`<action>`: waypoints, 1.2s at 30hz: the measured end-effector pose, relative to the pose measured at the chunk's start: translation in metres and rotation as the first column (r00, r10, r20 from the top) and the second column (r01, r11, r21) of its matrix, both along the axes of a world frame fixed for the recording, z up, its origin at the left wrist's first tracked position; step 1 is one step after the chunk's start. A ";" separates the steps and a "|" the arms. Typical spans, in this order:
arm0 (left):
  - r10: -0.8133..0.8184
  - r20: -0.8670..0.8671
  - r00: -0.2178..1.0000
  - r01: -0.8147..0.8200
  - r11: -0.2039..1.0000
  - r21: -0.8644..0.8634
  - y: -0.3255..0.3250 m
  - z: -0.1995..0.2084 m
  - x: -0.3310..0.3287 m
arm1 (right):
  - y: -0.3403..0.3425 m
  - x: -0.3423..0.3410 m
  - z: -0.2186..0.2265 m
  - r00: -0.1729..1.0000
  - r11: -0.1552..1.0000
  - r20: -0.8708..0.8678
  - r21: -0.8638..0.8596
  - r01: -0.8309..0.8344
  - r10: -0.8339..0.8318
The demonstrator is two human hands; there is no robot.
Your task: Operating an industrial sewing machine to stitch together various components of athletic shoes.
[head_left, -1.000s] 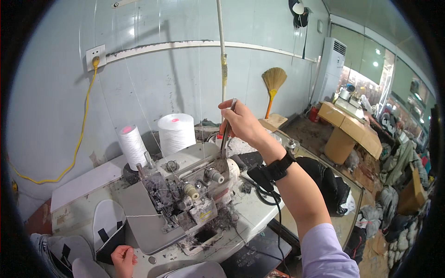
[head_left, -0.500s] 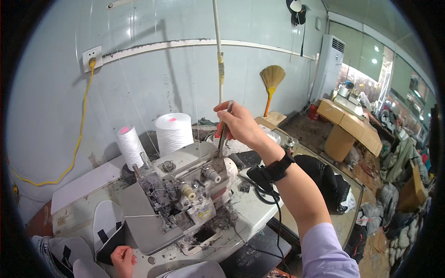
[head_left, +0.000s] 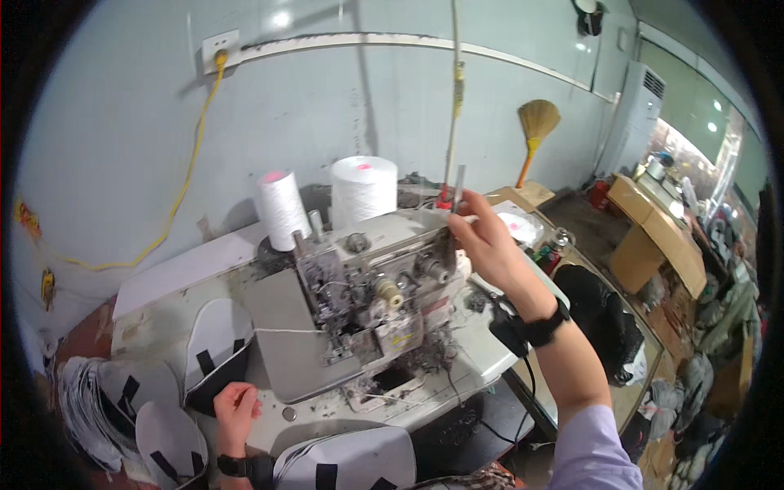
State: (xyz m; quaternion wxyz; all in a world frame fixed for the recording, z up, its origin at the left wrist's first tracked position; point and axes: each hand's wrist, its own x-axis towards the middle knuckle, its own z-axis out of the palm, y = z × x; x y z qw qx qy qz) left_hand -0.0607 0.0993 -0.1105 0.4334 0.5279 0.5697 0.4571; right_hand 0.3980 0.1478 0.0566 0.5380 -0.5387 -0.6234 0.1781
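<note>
My right hand [head_left: 490,245] is closed at the right end of a lint-covered overlock sewing machine [head_left: 392,278]. Its fingers pinch a pair of metal tweezers [head_left: 460,186], whose upper part stands up above them; the lower end is hidden. My left hand [head_left: 236,410] lies on the worktable [head_left: 327,412] with curled fingers and nothing visible in them. Just beside it is a white oval fabric piece [head_left: 214,331] with a black lower part and black tabs. A white thread chain runs from this piece to the machine's needle area.
A small thread cone [head_left: 282,214] and a larger one [head_left: 365,192] stand behind the machine. Stacks of white pieces lie at the left [head_left: 90,412] and front [head_left: 351,461]. A black cable hangs by my right wrist. Dark cloth [head_left: 596,318] lies to the right.
The view has shifted, so the machine sits farther right and lower-left pieces show more. My right hand has lowered with the tweezers toward the machine's right end. My left hand stays beside the fabric piece.
</note>
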 end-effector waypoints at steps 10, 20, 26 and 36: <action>0.016 0.010 1.000 -0.017 0.996 0.087 -0.008 0.021 0.009 | -0.107 0.022 -0.065 0.962 0.985 -0.213 -0.040 0.166 -0.171; 0.339 -0.855 0.393 0.234 0.862 0.449 0.017 0.053 0.020 | -0.133 0.010 -0.079 0.953 0.984 -0.250 -0.081 0.157 -0.172; 0.139 -0.953 0.268 0.199 0.960 0.196 0.017 0.046 0.004 | -0.136 0.009 -0.088 0.961 0.987 -0.247 -0.129 0.092 -0.122; 0.088 -0.966 0.242 0.160 0.979 0.129 -0.003 0.042 -0.009 | -0.137 -0.011 -0.102 0.973 0.976 -0.205 -0.206 0.066 -0.109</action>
